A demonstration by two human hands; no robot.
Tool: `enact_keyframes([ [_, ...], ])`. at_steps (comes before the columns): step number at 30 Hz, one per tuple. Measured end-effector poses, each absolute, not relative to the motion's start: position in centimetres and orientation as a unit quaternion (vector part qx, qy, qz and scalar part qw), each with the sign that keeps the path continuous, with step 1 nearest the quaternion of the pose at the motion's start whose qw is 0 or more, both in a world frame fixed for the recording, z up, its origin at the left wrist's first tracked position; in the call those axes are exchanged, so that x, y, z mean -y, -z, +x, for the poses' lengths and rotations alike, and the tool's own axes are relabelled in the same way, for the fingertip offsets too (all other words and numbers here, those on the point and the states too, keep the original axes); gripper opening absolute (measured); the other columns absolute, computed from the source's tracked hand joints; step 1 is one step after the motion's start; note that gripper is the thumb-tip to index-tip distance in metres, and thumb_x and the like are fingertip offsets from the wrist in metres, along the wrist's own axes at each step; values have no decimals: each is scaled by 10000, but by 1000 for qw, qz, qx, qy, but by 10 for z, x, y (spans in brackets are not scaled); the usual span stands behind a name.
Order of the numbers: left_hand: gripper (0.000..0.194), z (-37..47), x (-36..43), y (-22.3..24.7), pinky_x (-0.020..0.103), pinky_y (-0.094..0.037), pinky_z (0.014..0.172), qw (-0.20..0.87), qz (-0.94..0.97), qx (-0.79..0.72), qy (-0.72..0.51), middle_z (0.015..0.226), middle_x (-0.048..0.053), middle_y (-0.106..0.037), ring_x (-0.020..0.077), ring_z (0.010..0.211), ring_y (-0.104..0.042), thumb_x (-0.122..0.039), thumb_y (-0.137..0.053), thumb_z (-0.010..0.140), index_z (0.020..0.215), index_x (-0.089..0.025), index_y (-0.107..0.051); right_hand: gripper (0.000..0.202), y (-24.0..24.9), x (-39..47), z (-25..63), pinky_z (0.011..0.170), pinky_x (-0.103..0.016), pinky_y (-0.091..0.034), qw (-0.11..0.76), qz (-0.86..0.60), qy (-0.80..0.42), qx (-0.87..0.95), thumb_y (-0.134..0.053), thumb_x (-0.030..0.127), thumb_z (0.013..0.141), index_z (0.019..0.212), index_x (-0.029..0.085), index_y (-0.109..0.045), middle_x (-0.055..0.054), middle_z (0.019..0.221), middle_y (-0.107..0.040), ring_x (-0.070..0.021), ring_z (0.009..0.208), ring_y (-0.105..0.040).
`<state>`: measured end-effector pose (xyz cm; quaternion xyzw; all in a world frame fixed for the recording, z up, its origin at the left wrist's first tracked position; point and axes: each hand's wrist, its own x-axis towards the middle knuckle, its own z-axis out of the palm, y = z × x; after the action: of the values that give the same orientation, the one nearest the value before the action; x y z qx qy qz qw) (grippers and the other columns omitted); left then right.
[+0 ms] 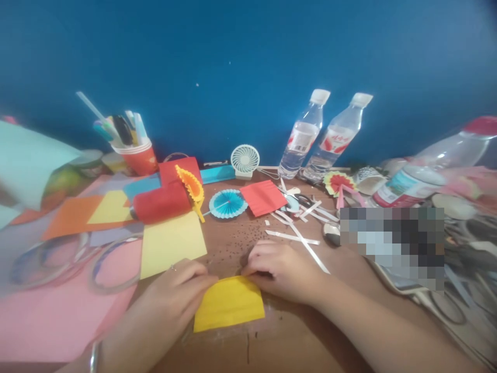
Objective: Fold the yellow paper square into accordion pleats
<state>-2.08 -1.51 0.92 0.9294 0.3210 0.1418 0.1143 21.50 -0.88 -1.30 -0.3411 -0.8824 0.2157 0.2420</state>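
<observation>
A sheet of yellow paper (pixel 230 305) with faint crease lines lies on the brown table before me. My left hand (pixel 182 287) pinches its upper left corner, thumb and fingers closed. At the upper right corner, my right hand (pixel 277 267) grips the paper with curled fingers. The far edge between the two hands looks folded. Just beyond the hands are a blue pleated paper fan (pixel 228 203), a red creased paper square (pixel 264 198) and an orange pleated paper piece (pixel 191 187).
Coloured paper sheets (pixel 70 326) and tape rolls (pixel 112 264) cover the left side. A cup of pens (pixel 135 158), a small white fan (pixel 245 159) and two water bottles (pixel 301 140) stand along the blue wall. White paper strips (pixel 297 235), scissors (pixel 446 305) and a larger bottle (pixel 411 181) are to the right.
</observation>
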Motion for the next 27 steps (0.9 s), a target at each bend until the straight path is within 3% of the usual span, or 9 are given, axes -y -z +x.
enact_keyframes([
  [16,334,-32,16,2,362,-460,842,19,947,-306,-92,927,32,-653,207,911,-567,-113,-366,804,880,-248,-661,138,14,7,217,693,-241,-441,223,-316,-162,908,-532,112,784,790,172,-656,-31,781,-639,-150,782,-544],
  [21,310,-32,17,6,363,-446,854,21,937,-333,-102,921,39,-643,224,929,-567,-116,-388,786,925,-247,-632,203,8,10,218,697,-232,-460,256,-299,-225,891,-482,91,769,857,160,-651,-22,744,-660,-126,702,-566],
  [25,265,-28,16,4,312,-486,771,78,911,-376,-151,898,18,-639,203,864,-580,-154,-400,803,912,-266,-613,405,4,16,214,790,-234,-454,303,-269,-214,889,-375,26,791,1083,189,-603,-21,953,-665,-108,838,-570],
  [27,264,-26,16,3,301,-498,739,107,904,-381,-164,909,0,-636,192,831,-583,-171,-415,812,959,-292,-598,395,3,19,210,832,-240,-437,291,-244,-172,909,-385,61,834,1114,239,-601,-10,1109,-614,-110,945,-544],
])
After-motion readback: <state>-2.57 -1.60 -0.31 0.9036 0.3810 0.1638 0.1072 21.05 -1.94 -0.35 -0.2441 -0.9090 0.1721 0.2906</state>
